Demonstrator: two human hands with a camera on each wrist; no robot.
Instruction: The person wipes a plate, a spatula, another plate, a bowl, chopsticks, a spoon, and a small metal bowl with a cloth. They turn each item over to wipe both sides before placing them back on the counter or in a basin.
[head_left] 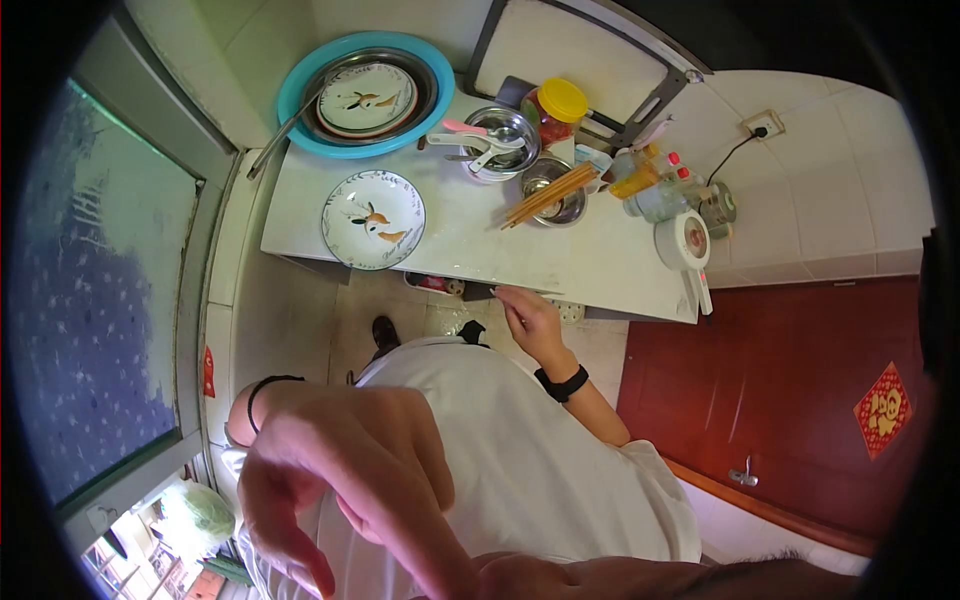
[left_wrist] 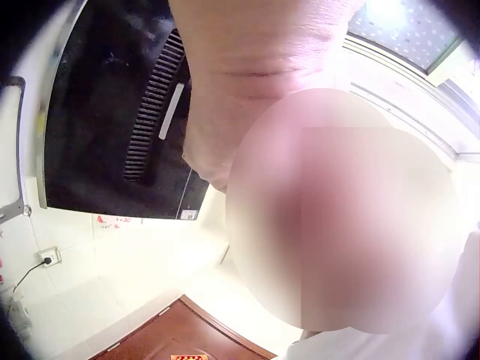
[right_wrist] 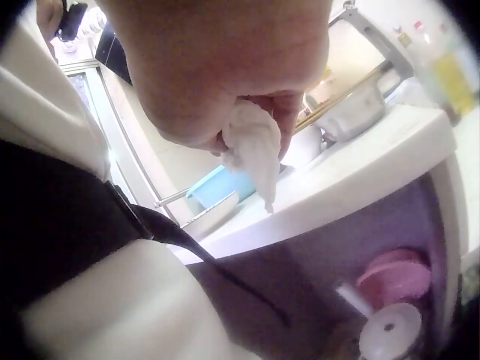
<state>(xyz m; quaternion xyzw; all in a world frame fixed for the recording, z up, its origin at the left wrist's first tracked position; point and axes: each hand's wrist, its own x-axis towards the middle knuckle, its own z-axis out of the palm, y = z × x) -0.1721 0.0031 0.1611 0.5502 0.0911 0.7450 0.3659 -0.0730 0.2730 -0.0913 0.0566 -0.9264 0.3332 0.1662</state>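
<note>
My left hand [head_left: 350, 450] is raised close before the head camera, a dark band round its wrist. One finger stretches toward the lower edge of the head view, and nothing shows in its grasp. Skin fills the top of the left wrist view, beside a blurred patch; the fingertips are hidden there. In front of the counter's near edge, my right hand [head_left: 532, 322] pinches a crumpled white tissue [right_wrist: 255, 146], which hangs down from the fingers. A deer-patterned plate [head_left: 373, 220] lies on the counter [head_left: 460, 235], to the left of that hand.
At the counter's back left, a turquoise basin [head_left: 290, 95] holds a metal basin and another deer plate. Chopsticks [head_left: 548, 195] lie across a steel bowl. Spoons rest in a bowl beside a yellow-lidded jar [head_left: 562, 100]. Bottles and a white-handled pan [head_left: 683, 240] stand right.
</note>
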